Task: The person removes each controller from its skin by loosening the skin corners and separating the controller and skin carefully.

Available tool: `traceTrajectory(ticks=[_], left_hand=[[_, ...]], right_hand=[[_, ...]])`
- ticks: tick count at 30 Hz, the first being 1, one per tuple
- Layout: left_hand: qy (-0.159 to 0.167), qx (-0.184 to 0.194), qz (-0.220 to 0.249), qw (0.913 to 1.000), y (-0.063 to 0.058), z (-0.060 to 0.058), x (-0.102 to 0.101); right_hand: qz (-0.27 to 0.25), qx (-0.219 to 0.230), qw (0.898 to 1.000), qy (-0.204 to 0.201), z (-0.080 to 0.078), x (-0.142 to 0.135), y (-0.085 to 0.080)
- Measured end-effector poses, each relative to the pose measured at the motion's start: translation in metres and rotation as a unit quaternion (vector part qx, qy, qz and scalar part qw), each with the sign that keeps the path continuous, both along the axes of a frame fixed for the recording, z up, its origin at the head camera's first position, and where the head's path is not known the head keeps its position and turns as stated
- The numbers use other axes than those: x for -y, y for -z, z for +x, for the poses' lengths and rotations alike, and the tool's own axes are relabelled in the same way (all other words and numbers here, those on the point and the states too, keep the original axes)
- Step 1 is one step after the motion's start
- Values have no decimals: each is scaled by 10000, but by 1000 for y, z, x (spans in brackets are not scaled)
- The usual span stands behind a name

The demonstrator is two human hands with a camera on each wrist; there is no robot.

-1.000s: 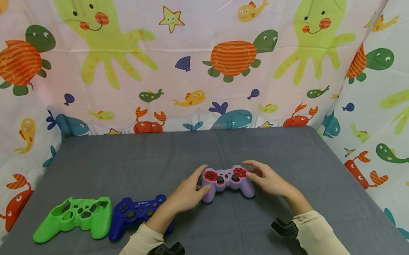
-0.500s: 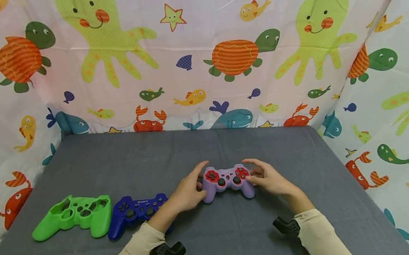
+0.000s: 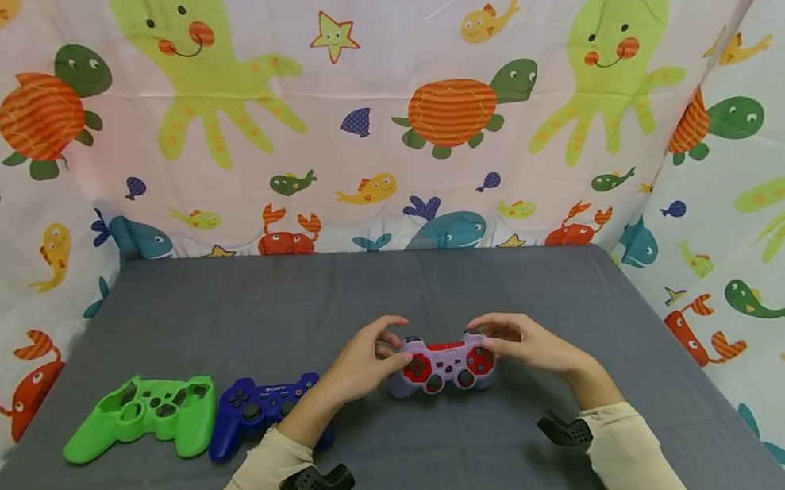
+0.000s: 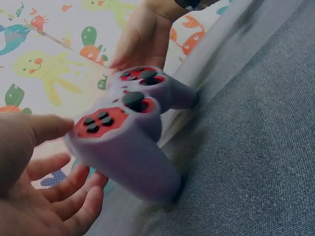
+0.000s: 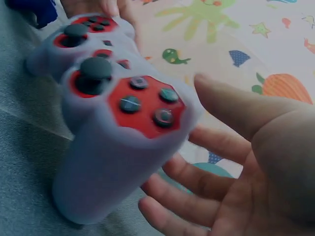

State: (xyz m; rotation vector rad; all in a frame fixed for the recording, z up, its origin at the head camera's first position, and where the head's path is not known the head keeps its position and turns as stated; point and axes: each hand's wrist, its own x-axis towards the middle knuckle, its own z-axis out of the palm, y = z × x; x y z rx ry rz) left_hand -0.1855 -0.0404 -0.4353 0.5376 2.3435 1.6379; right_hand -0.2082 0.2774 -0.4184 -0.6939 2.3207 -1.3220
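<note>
A red game controller in a lavender silicone cover (image 3: 450, 365) is tipped up on the grey table, its grips down and its shoulder edge raised. My left hand (image 3: 364, 364) pinches one end; in the left wrist view the thumb lies at the edge of the D-pad (image 4: 94, 123) and the fingers reach behind the cover. At the other end, my right hand (image 3: 538, 348) has its thumb by the button side and its fingers behind. Both grips of the cover (image 5: 93, 182) rest close to the cloth.
A blue Sony controller (image 3: 239, 421) lies left of my left forearm, partly hidden by it. Beside it is a bright green controller cover (image 3: 192, 434). The grey cloth-covered table (image 3: 340, 290) meets a sea-animal print curtain (image 3: 359, 65) at the back and sides.
The lavender-covered controller has gone from lying flat to tipped up, its shoulder edge now showing. My hands have moved with its ends; the right one has shifted slightly to the right.
</note>
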Motion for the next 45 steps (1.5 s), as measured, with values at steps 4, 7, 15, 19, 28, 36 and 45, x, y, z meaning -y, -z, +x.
traceTrajectory(ticks=[4, 7, 15, 19, 28, 36, 45], left_hand=[[680, 135, -59, 9976, -2, 2, 2], [1359, 235, -47, 9904, -3, 2, 3], [2252, 863, 125, 9704, -4, 4, 5], [2231, 855, 114, 9710, -2, 4, 2], [2071, 972, 176, 9733, 4, 5, -4], [2119, 1183, 169, 9700, 8, 2, -4], [1890, 1545, 897, 9656, 9, 5, -9]], right_hand=[[-350, 265, 9983, -388, 2, -3, 0], [-653, 591, 9926, -841, 2, -3, 0], [-444, 1047, 9826, -1465, 0, -3, 1], [-521, 1175, 9782, -1632, 0, -3, 1], [-460, 1252, 9761, -1713, -2, -4, 1], [-318, 1235, 9777, -1667, -3, -2, 4], [-396, 1270, 9767, -1684, -3, -3, 6]])
